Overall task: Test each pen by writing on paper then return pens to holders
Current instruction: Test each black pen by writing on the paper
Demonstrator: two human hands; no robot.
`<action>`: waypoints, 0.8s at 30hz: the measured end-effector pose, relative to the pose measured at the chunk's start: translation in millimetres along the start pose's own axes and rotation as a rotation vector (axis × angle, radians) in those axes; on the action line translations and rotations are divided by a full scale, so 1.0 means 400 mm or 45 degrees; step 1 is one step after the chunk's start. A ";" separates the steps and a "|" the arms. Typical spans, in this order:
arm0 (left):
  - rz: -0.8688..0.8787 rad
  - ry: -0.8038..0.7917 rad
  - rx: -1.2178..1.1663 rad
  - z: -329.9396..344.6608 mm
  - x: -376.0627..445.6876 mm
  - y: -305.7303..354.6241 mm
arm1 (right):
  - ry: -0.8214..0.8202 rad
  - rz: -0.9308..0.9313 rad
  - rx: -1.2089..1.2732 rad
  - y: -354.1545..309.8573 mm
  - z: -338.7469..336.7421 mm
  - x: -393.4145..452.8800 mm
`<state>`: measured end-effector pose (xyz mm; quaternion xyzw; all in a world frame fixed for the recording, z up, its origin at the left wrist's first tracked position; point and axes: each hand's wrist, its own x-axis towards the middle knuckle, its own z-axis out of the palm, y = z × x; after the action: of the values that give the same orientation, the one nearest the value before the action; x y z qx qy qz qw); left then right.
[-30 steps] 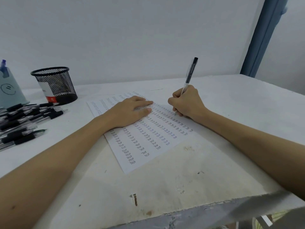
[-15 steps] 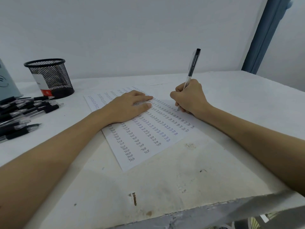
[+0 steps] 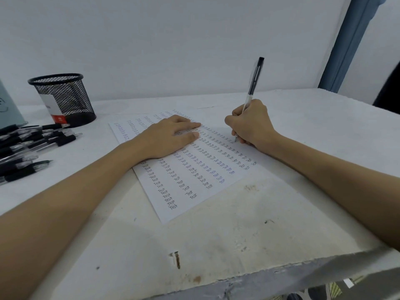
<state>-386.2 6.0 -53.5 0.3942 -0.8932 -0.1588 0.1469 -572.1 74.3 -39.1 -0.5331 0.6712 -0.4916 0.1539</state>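
Observation:
A white sheet of paper (image 3: 190,185) lies on the table, filled with columns of the handwritten word "Test". My right hand (image 3: 253,124) grips a clear pen with a black cap (image 3: 254,81), held upright, its tip touching the paper's right side. Resting flat on the upper part of the sheet is my left hand (image 3: 166,137), fingers straight. A black mesh pen holder (image 3: 63,98) stands at the back left. Several black-gripped pens (image 3: 32,144) lie in a heap at the left edge.
A grey-blue container (image 3: 8,107) with a drawn face sits at the far left, cut off by the frame. The white table (image 3: 238,234) has a chipped front edge. A blue post (image 3: 346,44) rises at the back right.
My right hand has shifted slightly along the line with the pen on the paper. The view has drifted right, cutting off more of the left container. My left hand has stayed put.

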 end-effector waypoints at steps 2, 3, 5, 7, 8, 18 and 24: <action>-0.008 -0.002 0.004 -0.001 -0.001 0.001 | 0.001 -0.002 0.002 0.001 0.000 0.001; -0.011 -0.002 0.009 -0.001 -0.001 0.001 | 0.003 -0.009 -0.004 0.002 0.001 0.001; -0.008 -0.002 0.014 -0.002 -0.001 0.002 | 0.028 0.005 0.025 0.002 0.001 0.003; -0.003 0.001 0.003 -0.001 -0.003 0.003 | 0.049 0.096 0.152 0.002 -0.005 0.005; -0.001 0.003 -0.002 0.000 -0.004 0.003 | 0.039 0.161 0.232 -0.001 -0.011 0.007; -0.030 -0.071 -0.131 -0.021 -0.022 0.008 | -0.241 0.299 0.438 -0.014 -0.071 0.027; -0.038 -0.217 -0.197 -0.038 -0.022 0.009 | -0.256 0.284 0.542 -0.020 -0.100 0.026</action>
<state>-377.0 12.5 -39.3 0.3800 -0.8815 -0.2626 0.0979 -600.8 85.5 -10.4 -0.4575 0.5886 -0.5463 0.3817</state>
